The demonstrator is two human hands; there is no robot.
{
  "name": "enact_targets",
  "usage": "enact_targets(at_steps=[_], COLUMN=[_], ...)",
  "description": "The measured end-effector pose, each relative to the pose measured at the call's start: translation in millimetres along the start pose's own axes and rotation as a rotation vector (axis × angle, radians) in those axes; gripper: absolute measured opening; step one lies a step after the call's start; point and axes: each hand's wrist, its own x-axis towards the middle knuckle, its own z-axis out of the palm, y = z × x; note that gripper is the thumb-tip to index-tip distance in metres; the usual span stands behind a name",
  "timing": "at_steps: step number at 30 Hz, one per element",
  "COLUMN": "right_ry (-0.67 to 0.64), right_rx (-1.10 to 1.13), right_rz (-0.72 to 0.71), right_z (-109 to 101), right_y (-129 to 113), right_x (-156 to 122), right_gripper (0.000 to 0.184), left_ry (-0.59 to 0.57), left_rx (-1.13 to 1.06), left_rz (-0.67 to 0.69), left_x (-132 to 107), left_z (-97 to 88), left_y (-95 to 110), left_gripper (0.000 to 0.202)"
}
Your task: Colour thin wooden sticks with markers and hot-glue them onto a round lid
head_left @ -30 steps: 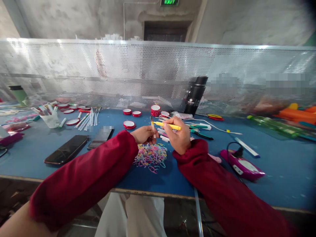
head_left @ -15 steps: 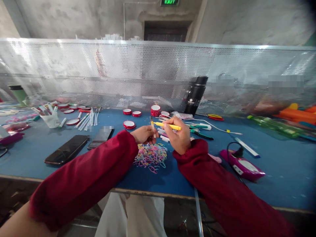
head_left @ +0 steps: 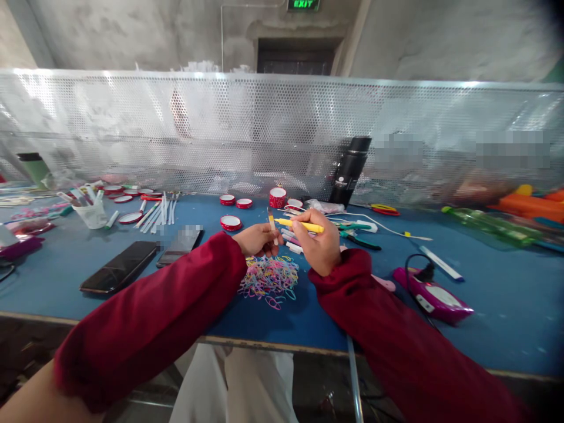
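Both my arms in dark red sleeves reach over a blue table (head_left: 506,305). My right hand (head_left: 319,244) is closed round a yellow pen-like tool (head_left: 304,225), held level with its tip pointing left. My left hand (head_left: 255,239) pinches a thin upright stick (head_left: 272,222) right at that tip. Below both hands lies a heap of small coloured rubber bands (head_left: 268,276). Several more pens (head_left: 291,239) lie just behind my right hand.
Two dark phones (head_left: 121,267) lie at left. Red-rimmed lids (head_left: 230,222), white sticks (head_left: 154,214) and a plastic cup (head_left: 91,212) sit farther back left. A black flask (head_left: 349,170), pliers (head_left: 359,238), a purple device with cable (head_left: 434,296) stand right. A perforated metal screen (head_left: 264,129) backs the table.
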Motion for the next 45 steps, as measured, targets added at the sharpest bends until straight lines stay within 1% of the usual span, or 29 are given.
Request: enact_targets(at_steps=[10,30,45], right_ry=[-0.001,0.007,0.011], right_rx=[-0.018,0.016,0.021], right_rz=[0.001,0.014,0.024], right_z=[0.3,0.4,-0.1], right_y=[-1.6,1.9,0.8], right_x=[-0.7,-0.6,-0.4], right_gripper=[0.007,0.007,0.006], left_ry=[0.0,-0.039,-0.041], left_rx=[0.007,0.015,0.02], left_rz=[-0.001,-0.013,-0.006], left_x=[0.6,-0.1,-0.3], left_z=[0.7,0.7,1.2], left_y=[-0.1,-0.3,-0.3], left_gripper=[0.022,0.022,0.02])
